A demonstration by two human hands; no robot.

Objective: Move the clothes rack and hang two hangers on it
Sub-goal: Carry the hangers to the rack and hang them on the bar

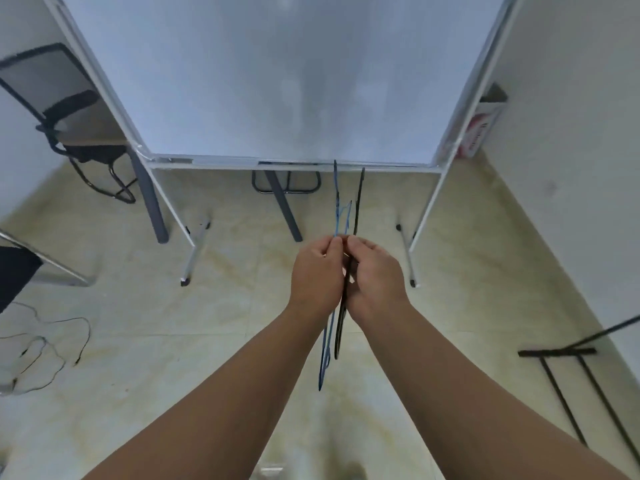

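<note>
Holding two hangers (341, 271) edge-on, pointing away.

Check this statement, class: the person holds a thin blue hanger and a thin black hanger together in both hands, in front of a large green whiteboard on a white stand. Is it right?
Not quite. The head view shows the large whiteboard on a white stand is white, not green. The rest holds: the left hand and right hand hold the thin blue hanger and thin black hanger together.

Office: whiteboard (277, 74), desk chair (65, 109)
</note>
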